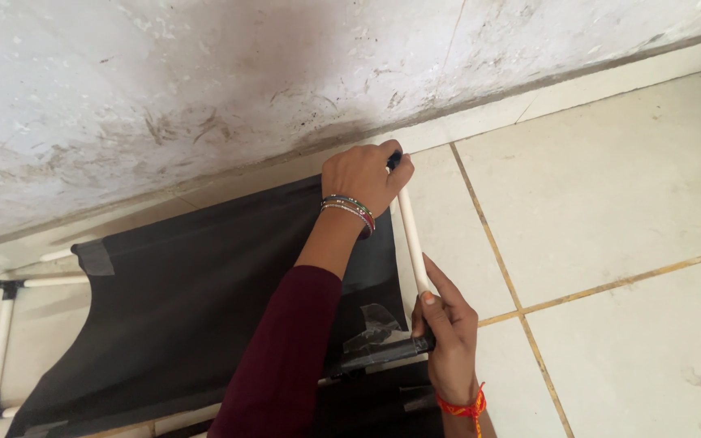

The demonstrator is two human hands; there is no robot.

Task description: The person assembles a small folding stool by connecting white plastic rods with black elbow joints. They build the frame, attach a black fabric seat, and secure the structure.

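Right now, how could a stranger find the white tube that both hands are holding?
Start at the stained wall, then drop to the black fabric on the tiled floor. The white tube runs along its right edge, the only tube with hands at both ends.

Maroon sleeve, beaded bangles on left hand (pixel 363 178); red-orange thread on right hand (pixel 448 332).

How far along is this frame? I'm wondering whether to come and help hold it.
Done: black fabric is stretched over the frame, and the far white tubes sit in black corner joints. In hand: the left hand grips the top end of the near white tube by the wall; the right hand holds its lower end at a black joint. Left: whether both ends are fully seated is hidden.
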